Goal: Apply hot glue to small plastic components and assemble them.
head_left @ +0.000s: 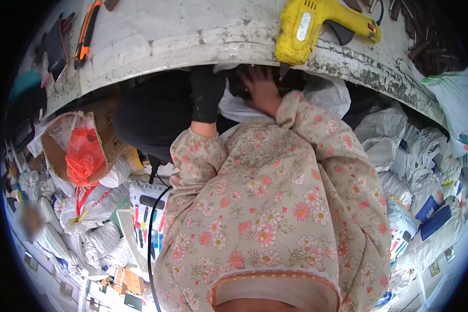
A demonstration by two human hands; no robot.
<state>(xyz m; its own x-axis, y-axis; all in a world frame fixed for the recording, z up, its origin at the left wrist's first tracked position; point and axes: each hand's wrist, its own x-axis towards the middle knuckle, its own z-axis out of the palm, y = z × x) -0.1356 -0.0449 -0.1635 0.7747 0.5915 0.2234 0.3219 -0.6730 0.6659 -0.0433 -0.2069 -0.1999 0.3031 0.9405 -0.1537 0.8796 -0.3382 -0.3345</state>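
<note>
Under the table's front edge, my right hand [262,89] reaches into a white plastic bag [328,96]. Its fingers are spread over dark contents [291,80] too dim to name, and nothing shows in its grasp. A band of bare wrist parts my left floral sleeve from a black covering on my left hand [207,96], which reaches toward the same bag. The fingers of that hand are hidden below the table edge. Above my right hand, a yellow glue gun [299,34] lies on the tabletop with its nozzle over the edge.
The worn white table [192,31] carries an orange-and-black utility knife [87,32] at left and brown stick-like pieces [429,47] at right. A cardboard box [106,132] with a red bag stands left of me. Plastic bags [387,130] crowd the right. A black cable [151,239] hangs at my left.
</note>
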